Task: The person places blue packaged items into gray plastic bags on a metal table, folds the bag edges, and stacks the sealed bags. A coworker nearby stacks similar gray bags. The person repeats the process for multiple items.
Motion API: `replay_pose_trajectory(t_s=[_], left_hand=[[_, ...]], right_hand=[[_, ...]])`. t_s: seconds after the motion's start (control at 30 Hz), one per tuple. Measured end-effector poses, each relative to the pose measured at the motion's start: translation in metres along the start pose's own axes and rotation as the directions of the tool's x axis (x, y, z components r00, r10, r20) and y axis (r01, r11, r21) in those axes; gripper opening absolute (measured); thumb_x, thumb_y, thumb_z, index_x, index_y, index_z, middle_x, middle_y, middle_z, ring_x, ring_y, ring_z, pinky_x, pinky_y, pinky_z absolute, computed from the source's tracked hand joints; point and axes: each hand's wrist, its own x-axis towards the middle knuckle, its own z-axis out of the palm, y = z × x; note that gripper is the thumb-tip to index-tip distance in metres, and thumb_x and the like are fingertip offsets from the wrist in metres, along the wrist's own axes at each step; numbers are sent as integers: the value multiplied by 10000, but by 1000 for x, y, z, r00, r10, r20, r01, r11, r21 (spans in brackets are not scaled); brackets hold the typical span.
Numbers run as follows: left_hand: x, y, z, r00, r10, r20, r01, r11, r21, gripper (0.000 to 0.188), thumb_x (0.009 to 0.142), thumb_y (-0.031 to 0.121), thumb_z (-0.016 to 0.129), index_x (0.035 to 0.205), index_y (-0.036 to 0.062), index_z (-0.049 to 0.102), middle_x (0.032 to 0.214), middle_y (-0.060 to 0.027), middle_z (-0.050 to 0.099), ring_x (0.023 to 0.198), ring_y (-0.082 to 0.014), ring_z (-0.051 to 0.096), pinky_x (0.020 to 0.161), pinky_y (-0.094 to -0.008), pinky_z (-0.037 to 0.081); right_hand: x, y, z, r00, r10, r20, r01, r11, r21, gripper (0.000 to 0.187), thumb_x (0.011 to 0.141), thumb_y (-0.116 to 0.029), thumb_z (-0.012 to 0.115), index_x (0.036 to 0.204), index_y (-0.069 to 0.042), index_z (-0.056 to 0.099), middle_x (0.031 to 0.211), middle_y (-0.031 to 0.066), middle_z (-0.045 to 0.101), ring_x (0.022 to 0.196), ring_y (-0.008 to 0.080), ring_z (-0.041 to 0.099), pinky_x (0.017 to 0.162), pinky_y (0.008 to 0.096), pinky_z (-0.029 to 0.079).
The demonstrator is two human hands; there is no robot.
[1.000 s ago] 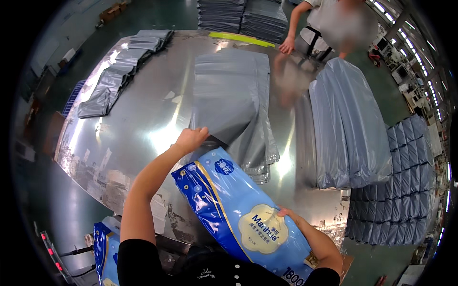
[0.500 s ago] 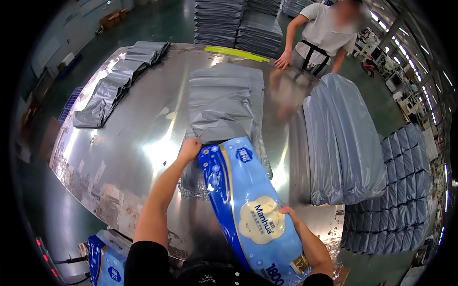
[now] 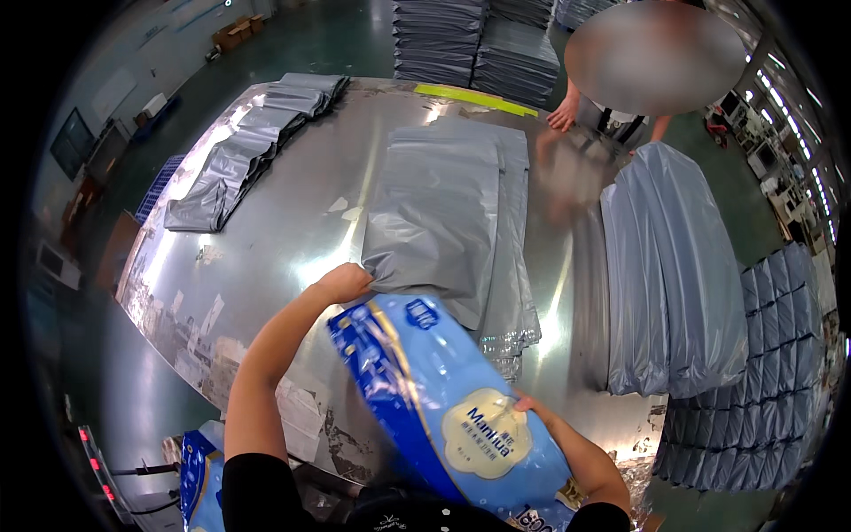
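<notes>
My left hand (image 3: 346,283) is closed on the near left corner of a grey plastic mailing bag (image 3: 430,222). This bag lies on top of more grey bags (image 3: 514,230) in the middle of the metal table. A large blue pack of tissue rolls (image 3: 425,372) slants across the table's near edge, its far end right at the bag's near edge. Along the pack's right side my right hand (image 3: 541,412) grips it, thumb on top and the other fingers hidden beneath. Whether the pack's end is inside the bag, I cannot tell.
Fanned grey bags (image 3: 257,146) lie at the table's far left. Filled grey packages (image 3: 678,275) stand on the right, with more stacked beyond (image 3: 745,381). A co-worker's hand (image 3: 565,113) rests at the far edge. Another blue pack (image 3: 202,479) sits lower left.
The top bag has come nearer with my left hand and lies flatter. The pack's far end has swung left and drawn back toward me. My whole view has shifted slightly.
</notes>
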Motion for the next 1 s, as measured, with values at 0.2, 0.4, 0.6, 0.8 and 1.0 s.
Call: replay_pose_trajectory(t_s=[0.2,0.4,0.6,0.8,1.0], left_hand=[[29,3,43,949,-78,-304,44,992,-115,208,865,198,545,831,0,600,875,-178,624,819,-367,631,748,-450,515],[102,13,58,777,-294,-557,83,924,-372,178,846,106,540,962,-29,545,959,-231,582,911,-437,580,795,-465,493],[140,-12,94,620,-575,-533,-20,668,-744,264,840,130,543,1063,-3,499,1083,-259,550,1053,-454,521,844,-465,461],[163,-26,83,712,-586,-386,141,659,-739,241,814,207,585,905,-16,570,875,-254,624,871,-460,582,729,-476,471],[7,41,130,913,-358,-195,83,631,-771,206,788,160,646,931,18,690,865,-237,656,791,-352,676,696,-395,518]], right_hand=[[-23,-22,-42,926,-211,-314,213,977,-26,892,738,-365,659,1484,-36,296,1466,163,386,1316,284,415,1103,364,302],[82,3,-72,549,-516,-658,529,823,-205,652,902,-391,544,1431,-42,391,1345,135,517,1217,263,499,1043,340,365],[131,-123,-64,248,-865,-435,-241,380,-893,415,856,-220,635,1230,-44,603,1136,152,616,996,319,622,863,374,478],[220,-165,-152,375,-789,-488,-249,421,-872,276,785,-121,658,1026,11,681,997,245,655,880,384,652,716,402,512],[114,-84,-86,716,-684,-140,-67,132,-989,76,732,18,565,793,33,606,773,217,583,732,426,581,645,457,468]])
